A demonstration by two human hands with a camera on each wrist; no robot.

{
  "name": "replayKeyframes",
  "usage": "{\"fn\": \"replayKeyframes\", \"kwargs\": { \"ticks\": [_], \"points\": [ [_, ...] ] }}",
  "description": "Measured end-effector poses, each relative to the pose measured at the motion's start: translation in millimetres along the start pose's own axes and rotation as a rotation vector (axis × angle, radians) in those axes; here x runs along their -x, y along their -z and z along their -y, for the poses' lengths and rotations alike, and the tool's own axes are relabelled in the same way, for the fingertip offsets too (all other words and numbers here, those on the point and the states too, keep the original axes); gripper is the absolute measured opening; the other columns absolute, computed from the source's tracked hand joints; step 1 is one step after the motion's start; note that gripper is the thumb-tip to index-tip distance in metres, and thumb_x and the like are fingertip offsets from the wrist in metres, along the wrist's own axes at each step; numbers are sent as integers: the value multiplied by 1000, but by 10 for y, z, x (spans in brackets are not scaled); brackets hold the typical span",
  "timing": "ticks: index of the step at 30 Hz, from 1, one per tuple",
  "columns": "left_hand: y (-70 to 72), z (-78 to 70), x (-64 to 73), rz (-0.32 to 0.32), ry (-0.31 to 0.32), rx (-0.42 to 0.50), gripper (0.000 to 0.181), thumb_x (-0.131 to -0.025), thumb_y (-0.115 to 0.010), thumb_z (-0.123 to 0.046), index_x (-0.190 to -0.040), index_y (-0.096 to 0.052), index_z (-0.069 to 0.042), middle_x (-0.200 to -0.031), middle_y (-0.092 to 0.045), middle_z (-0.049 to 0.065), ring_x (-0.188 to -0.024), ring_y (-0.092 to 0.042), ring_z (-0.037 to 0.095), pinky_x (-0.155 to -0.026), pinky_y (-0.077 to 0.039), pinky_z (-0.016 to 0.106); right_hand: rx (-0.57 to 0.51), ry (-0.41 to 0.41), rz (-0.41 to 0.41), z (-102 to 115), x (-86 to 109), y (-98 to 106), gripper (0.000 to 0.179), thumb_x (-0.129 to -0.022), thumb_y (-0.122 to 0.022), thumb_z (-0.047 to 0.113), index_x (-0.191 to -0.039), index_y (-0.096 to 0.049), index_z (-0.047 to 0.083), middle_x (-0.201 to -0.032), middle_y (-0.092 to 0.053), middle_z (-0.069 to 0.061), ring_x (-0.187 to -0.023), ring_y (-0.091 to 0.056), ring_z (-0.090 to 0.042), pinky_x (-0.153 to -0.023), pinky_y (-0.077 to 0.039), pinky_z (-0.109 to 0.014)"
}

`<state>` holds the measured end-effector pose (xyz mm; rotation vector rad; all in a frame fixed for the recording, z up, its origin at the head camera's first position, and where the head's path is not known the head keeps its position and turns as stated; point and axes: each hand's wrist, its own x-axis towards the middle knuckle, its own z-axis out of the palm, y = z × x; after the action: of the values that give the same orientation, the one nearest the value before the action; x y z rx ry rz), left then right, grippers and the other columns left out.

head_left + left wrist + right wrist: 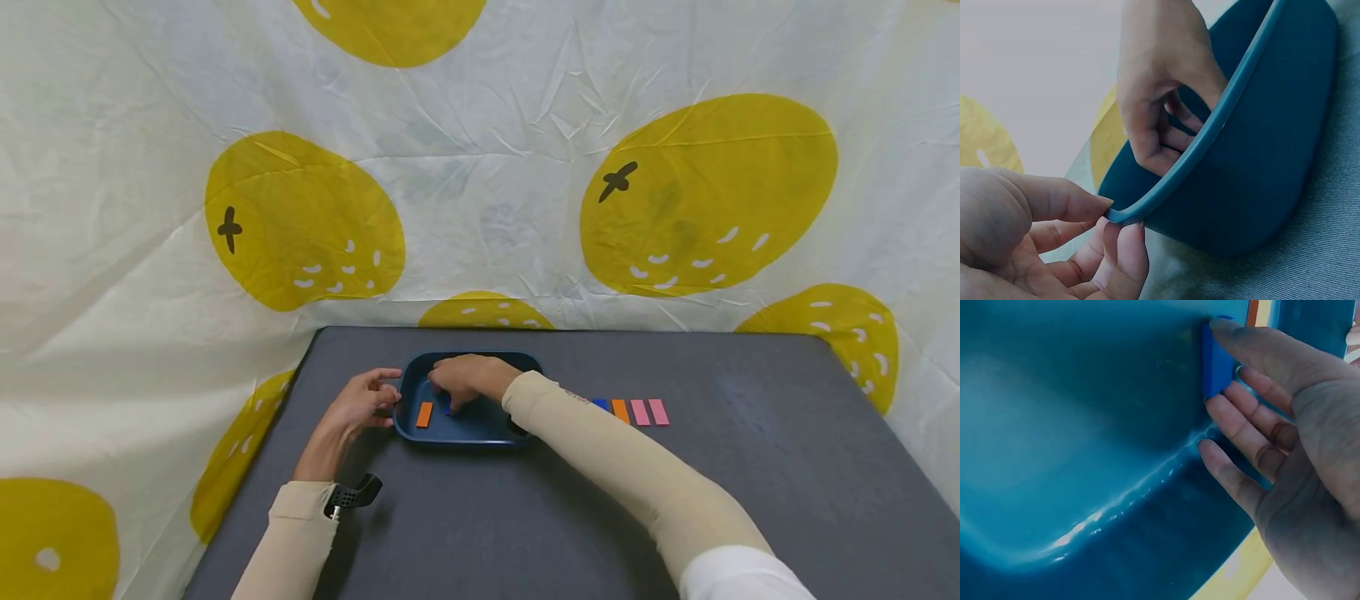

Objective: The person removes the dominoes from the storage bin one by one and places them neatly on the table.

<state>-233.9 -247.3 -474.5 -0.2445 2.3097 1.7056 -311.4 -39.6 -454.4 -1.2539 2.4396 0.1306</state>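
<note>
A dark blue tray (465, 442) with raised walls stands on the table. My left hand (363, 406) pinches the tray's left rim between thumb and fingers, plainest in the left wrist view. Down inside the tray, my right hand (467, 379) holds a blue block (1217, 359), thumb at one end and fingertips at the other. Most of that block is hidden by the hand in the head view. Left of it, an orange block (424, 414) lies on the tray floor, apart from the hand.
Right of the tray, a row lies on the dark grey table (750, 467): a blue block (601, 404), an orange block (620, 411) and two pink blocks (648, 412). My right forearm partly covers the row. A white curtain (487, 217) with yellow shapes hangs behind the table.
</note>
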Motion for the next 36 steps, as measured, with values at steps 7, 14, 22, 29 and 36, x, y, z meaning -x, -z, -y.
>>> {"fn": "replayKeyframes", "kwargs": {
  "ticks": [7, 14, 22, 29, 36],
  "points": [
    [-12, -16, 7, -4, 2, -2, 44, -100, -56, -2, -143, -54, -8, -109, -59, 16, -92, -58, 26, -65, -59, 36, 8, -19, 18, -25, 62, 18, 48, -88, -81, 32, -129, -63, 16, -119, -58, -1, -97, -55, -13, -87, -52, -28],
    [-22, -23, 5, -4, 0, -2, 44, -99, -56, -3, -143, -54, -8, -109, -59, 16, -92, -59, 26, -66, -59, 37, -1, -23, 18, -35, 88, 11, 43, -88, -82, 23, -127, -65, 17, -115, -56, -1, -92, -56, -14, -81, -53, -28],
    [-24, -8, 6, 4, -6, -3, 45, -99, -56, -2, -143, -53, -7, -108, -59, 15, -91, -58, 25, -67, -60, 39, 7, 9, 22, -58, 104, 0, 38, -88, -82, 30, -120, -66, 19, -110, -55, 1, -91, -56, -14, -78, -52, -27],
    [-21, -19, 17, -1, -2, 7, 45, -99, -56, -2, -143, -53, -8, -109, -59, 16, -91, -58, 26, -66, -59, 38, -67, 65, 20, -137, 183, 12, 37, -89, -80, 31, -120, -64, 18, -109, -53, 3, -94, -55, -13, -82, -50, -26],
    [-18, 4, 27, -6, 7, 2, 44, -100, -56, -3, -144, -52, -7, -109, -59, 16, -93, -59, 27, -65, -59, 37, -133, 114, -11, -197, 287, 65, 37, -89, -80, 30, -119, -62, 19, -112, -55, 3, -96, -55, -13, -87, -50, -25]
  ]
}}
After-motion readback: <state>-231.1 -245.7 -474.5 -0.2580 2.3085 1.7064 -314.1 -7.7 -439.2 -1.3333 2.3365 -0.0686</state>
